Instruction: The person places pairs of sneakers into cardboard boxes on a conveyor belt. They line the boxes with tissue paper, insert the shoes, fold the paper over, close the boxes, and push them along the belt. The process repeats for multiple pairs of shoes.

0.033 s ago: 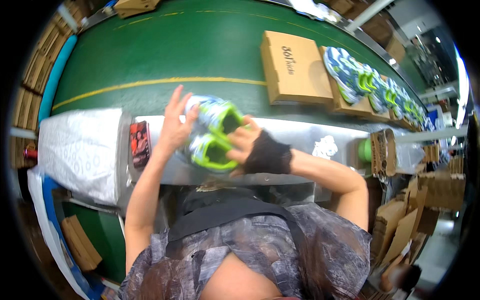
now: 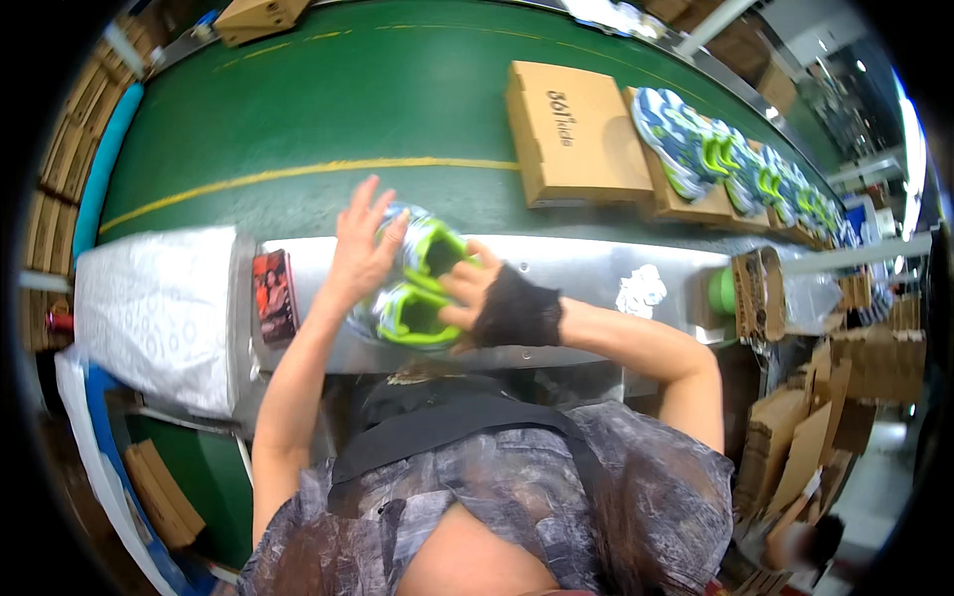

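A pair of blue-and-white sneakers with bright green collars (image 2: 422, 283) is between my hands, side by side above the metal ledge (image 2: 586, 328). Motion smears their toe ends. My left hand (image 2: 363, 243) lies against the toe side of the farther shoe, its fingers stretched out and spread. At the heels, my right hand (image 2: 477, 293), with a black wrist wrap (image 2: 519, 308), has bent fingers hooked over the green collars and grips the pair. Its fingertips are partly hidden in the shoe openings.
Beyond the ledge runs a green conveyor belt (image 2: 328, 109). On it stand a closed cardboard box (image 2: 581, 134) and a row of similar sneakers (image 2: 681, 144) on boxes. Left lie a white package (image 2: 159, 308) and a red picture case (image 2: 274, 295); right, white crumpled paper (image 2: 641, 291) and cardboard sheets (image 2: 785, 447).
The sneakers and both hands have come slightly nearer to me. My left fingers are more spread. The whole view has shifted a little.
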